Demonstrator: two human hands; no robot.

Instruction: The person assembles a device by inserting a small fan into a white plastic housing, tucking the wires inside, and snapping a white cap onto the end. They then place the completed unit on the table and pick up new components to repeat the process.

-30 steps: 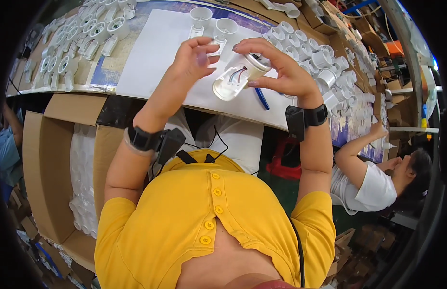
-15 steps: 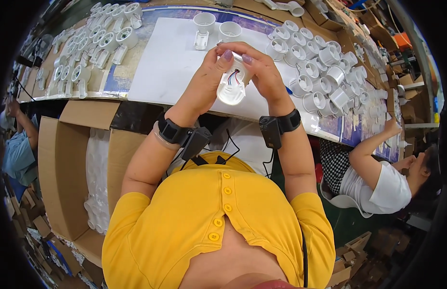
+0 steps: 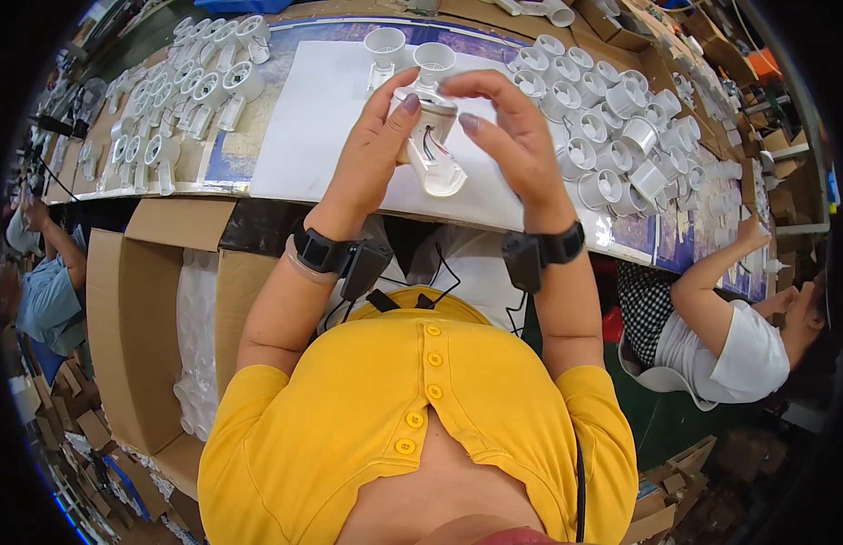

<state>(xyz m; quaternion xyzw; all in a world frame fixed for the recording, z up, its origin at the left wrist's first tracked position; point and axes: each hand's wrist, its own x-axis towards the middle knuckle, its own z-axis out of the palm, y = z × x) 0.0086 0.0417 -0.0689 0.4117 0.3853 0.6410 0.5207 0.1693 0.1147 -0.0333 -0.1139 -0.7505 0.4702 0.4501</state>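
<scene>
My left hand [image 3: 374,145] is closed round a white plastic lamp housing [image 3: 437,173], thumb on its upper part. The housing tilts toward me, and its lower, open end shows thin red, blue and dark wires. To the right of it, my right hand [image 3: 517,136] is open, thumb and fingers apart. Its fingertips are close to the housing's top; whether they touch it I cannot tell. Just beyond my hands, two white cup-shaped parts [image 3: 385,45] stand on a white sheet [image 3: 299,118], each joined to a smaller piece, one partly hidden by the held housing.
Many white cups [image 3: 612,156] crowd the table's right side. Assembled cup units with wires [image 3: 208,91] stand in rows at the left. An open cardboard box [image 3: 131,336] with clear wrapped contents is at my left. A person in a white top [image 3: 739,354] sits at the right, another person [image 3: 54,295] at the far left.
My right hand has let go of the housing and moved to the right, fingers spreading. The left hand keeps hold, and the housing has turned so its lower end points slightly right.
</scene>
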